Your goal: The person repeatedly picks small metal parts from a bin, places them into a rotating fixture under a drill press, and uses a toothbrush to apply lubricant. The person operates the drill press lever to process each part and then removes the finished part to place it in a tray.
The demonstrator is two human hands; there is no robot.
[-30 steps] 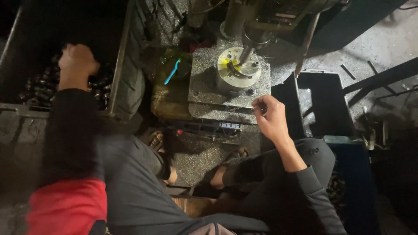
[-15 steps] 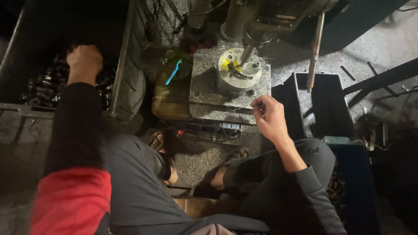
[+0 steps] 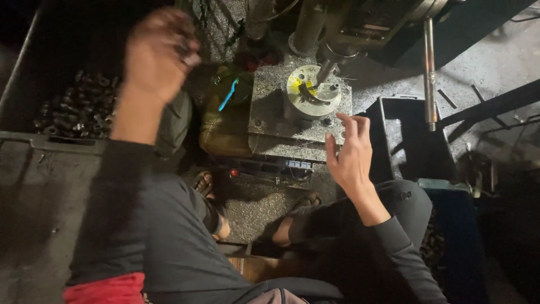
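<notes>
Rising out of the dark plastic crate of small metal parts (image 3: 79, 110) at ten o'clock, the left hand (image 3: 160, 53) is now hanging blurred in the air between that crate and the machine, whereas a moment earlier it was lying down among the parts. Its fingers are curled together, and something small and dark seems to be sitting in them near the fingertips, but the blur is too strong, so I cannot tell this for sure. The right hand (image 3: 350, 155) is opening: a second ago it was pinching at the front edge of the grey steel tabletop of the drill (image 3: 270, 121), and now its fingers are spreading apart and holding nothing, just below the round pale metal fixture with yellow marks (image 3: 312, 93). The drill spindle (image 3: 329, 65) is standing over this fixture. In my judgement, a fresh part is travelling toward the fixture, while the right hand is waiting beside it.
</notes>
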